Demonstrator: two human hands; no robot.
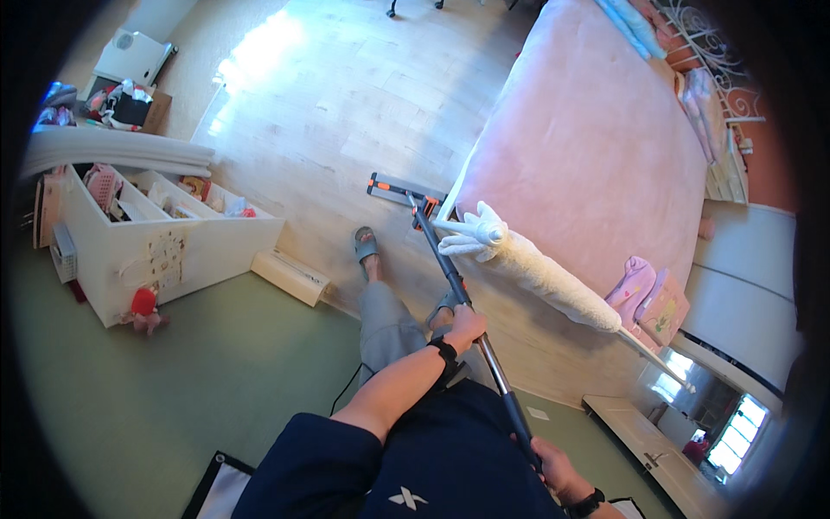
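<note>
A flat mop with a dark grey and silver pole (494, 362) runs diagonally from my body to the floor. My left hand (468, 327) is wrapped round the middle of the pole. Lower down, my right hand (553, 465) grips the dark upper end of the handle. The wide mop head (399, 189), grey with orange parts, lies on the light wood-look floor (346, 112) beside the corner of the bed. Its right end is partly hidden behind the joint and the bed frame.
A pink-covered bed (596, 156) fills the right, with a fluffy white cover (553, 281) along its foot rail. To the left stands a white shelf unit (190, 259) beside a cream box-like piece (290, 277). A white door (648, 450) is at lower right; green flooring (216, 372) lies nearer me.
</note>
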